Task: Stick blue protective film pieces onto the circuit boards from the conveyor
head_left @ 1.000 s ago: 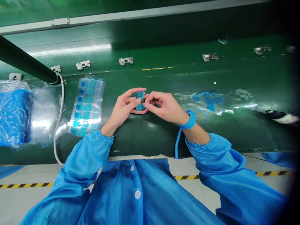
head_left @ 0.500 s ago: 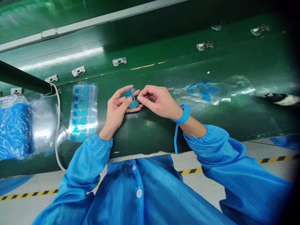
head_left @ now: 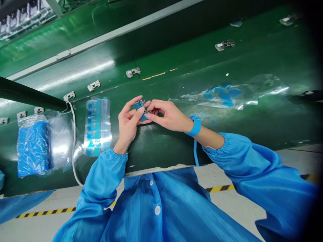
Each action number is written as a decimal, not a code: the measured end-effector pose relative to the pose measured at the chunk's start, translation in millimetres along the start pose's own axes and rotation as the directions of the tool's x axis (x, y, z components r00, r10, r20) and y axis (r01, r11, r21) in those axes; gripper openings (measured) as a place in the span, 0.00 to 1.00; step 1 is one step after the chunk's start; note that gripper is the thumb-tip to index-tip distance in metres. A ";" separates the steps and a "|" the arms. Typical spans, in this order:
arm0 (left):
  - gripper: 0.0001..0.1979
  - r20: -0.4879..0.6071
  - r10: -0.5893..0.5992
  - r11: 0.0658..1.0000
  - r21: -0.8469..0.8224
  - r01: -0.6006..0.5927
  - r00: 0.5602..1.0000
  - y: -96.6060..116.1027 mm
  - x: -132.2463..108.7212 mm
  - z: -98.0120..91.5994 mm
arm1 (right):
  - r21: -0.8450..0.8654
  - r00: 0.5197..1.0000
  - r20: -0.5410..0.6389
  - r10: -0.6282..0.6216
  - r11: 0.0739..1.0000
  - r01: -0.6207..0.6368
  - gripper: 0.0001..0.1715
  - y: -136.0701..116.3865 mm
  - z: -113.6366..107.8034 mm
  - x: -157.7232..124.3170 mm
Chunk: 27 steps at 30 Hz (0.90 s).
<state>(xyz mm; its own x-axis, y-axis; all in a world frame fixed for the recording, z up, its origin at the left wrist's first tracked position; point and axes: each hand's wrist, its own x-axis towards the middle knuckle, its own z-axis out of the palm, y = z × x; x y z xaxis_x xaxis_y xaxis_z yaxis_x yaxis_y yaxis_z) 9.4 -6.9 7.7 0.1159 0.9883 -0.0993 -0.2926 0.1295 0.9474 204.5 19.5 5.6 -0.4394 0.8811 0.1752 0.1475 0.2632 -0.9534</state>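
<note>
A small circuit board with blue film on it [head_left: 139, 107] sits between my two hands above the green conveyor belt. My left hand [head_left: 128, 117] grips it between thumb and fingers. My right hand [head_left: 166, 116] pinches its right edge with the fingertips. Fingers hide much of the board, so its lower part is hard to make out. A blue wrist strap [head_left: 196, 127] circles my right wrist, and its coiled blue cord [head_left: 195, 151] hangs down to the belt edge.
Left of my hands lie a clear strip of blue film pieces [head_left: 97, 127] and a plastic bag of blue material [head_left: 32, 149]. Small metal parts [head_left: 224, 45] sit further up the belt. A clear sheet with blue pieces [head_left: 227, 95] lies right. A black bar [head_left: 25, 94] crosses upper left.
My hands have drawn closer together and turned the board, so less of its blue film shows. The whole view has tilted and shifted, moving the belt items within the frame.
</note>
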 end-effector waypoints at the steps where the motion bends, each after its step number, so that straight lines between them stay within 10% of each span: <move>1: 0.24 -0.020 -0.013 1.000 0.004 0.013 1.000 -0.8 0.4 0.5 | -0.012 1.000 0.010 -0.008 1.000 0.008 0.14 0.3 0.0 0.2; 14: 0.33 -0.078 -0.150 0.982 0.103 0.158 0.986 6.9 4.4 2.4 | 0.188 0.998 0.004 0.056 0.981 -0.055 0.18 11.9 -13.2 13.0; 20: 0.28 -0.039 -0.080 0.993 0.085 0.083 0.996 3.7 9.0 -4.4 | 0.535 0.861 -0.406 0.306 0.843 -0.047 0.19 33.4 -64.6 30.6; 27: 0.24 -0.098 0.069 0.933 0.358 -0.030 0.993 0.0 14.7 -16.3 | 0.183 0.882 -0.391 0.264 0.961 -0.207 0.11 35.1 -67.5 28.3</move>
<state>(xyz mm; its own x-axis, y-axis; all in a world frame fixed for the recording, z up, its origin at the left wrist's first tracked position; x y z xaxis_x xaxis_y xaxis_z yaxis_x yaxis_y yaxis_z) -4.3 8.9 1.3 0.0016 0.9980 -0.0628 0.0628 0.0626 0.9961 257.0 80.2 -6.3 -0.0025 1.0000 -0.0012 0.0707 -0.0010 -0.9975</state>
